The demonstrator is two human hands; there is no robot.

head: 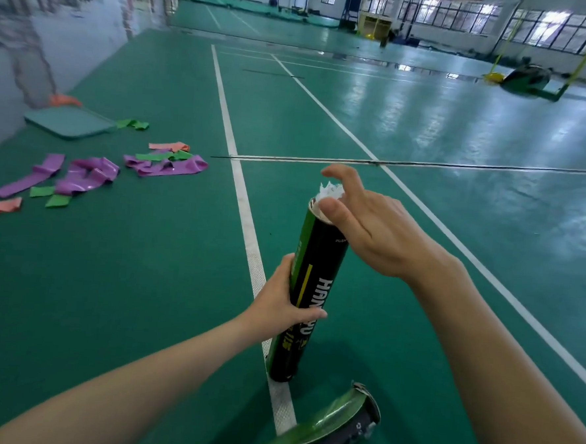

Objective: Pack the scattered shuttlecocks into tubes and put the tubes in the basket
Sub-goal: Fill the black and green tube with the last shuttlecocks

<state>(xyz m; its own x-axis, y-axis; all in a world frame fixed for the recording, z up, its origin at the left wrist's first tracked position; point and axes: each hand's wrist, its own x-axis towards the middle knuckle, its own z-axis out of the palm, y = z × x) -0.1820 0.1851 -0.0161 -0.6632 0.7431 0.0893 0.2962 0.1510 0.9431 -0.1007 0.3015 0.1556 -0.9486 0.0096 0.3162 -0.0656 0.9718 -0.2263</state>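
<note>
Two tubes are in front of you, and the second tube (334, 427), lying on its side at the bottom edge, is cut off so you only see its open end and part of its body. Just the white feather tips of a shuttlecock (331, 191) poke out of the upright tube (309, 291), and whatever sits below them is hidden inside. Your left hand (279, 306) is wrapped round the middle of that tube, thumb across the front, holding it slightly tilted with its base on the white court line (247, 219). Your right hand (363, 226) hovers at the mouth, thumb tip against the feathers at the rim, index finger arched above, the two apart and pinching nothing. Off to your left, well apart, purple, green and orange bands (88, 175) lie strewn near a teal tray (68, 122)
</note>
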